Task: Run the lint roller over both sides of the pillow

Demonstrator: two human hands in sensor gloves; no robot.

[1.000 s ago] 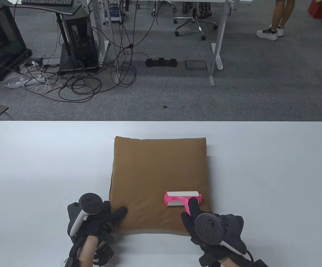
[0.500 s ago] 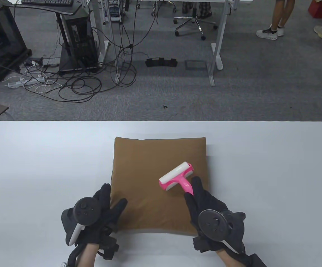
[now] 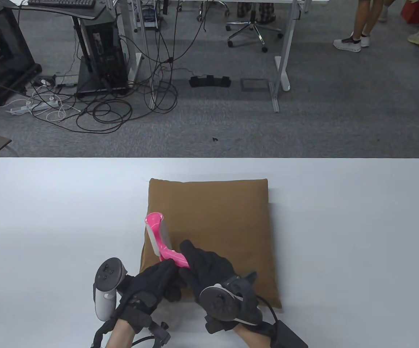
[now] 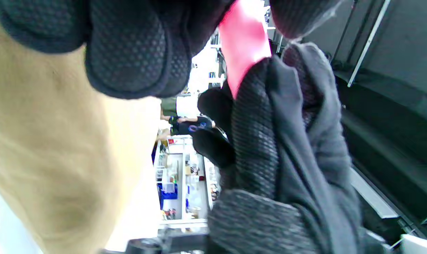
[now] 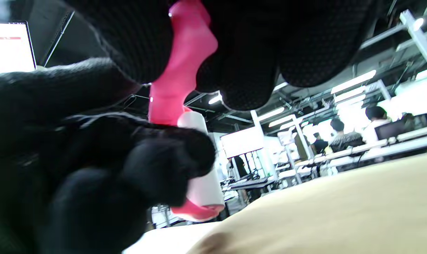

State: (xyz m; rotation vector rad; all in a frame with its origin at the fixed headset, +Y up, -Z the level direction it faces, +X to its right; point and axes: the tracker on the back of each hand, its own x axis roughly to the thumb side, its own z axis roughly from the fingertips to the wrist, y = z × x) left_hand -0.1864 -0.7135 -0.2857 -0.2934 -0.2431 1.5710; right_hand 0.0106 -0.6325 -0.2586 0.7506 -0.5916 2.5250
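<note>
We see the brown pillow [image 3: 209,232] lying flat on the white surface [image 3: 340,217], about midway across it and reaching toward the near edge. Both of our hands meet over the pillow's near left corner. Our right hand [image 3: 209,266] has its gloved fingers wrapped round the pink handle of the lint roller [image 3: 158,235], and in the right wrist view the handle [image 5: 180,81] runs down between those fingers, with the white roll and its pink end cap below, just above the pillow's tan cloth [image 5: 322,211]. Seen from the table view, the roller is turned on edge, its head pointing away from us along the pillow's left border, the pink frame on the left and the pale roll on the right; we cannot tell whether the roll touches the cloth. Our left hand [image 3: 151,286] lies right beside the right one, its fingers curled at the butt end of the handle. In the left wrist view the pink handle [image 4: 243,42] passes between dark gloved fingers, but we cannot tell whether the left hand really grips it or only touches it. Each hand carries its tracker on the back. Beyond the surface lie grey carpet, desk legs and a tangle of black cables [image 3: 104,112]
</note>
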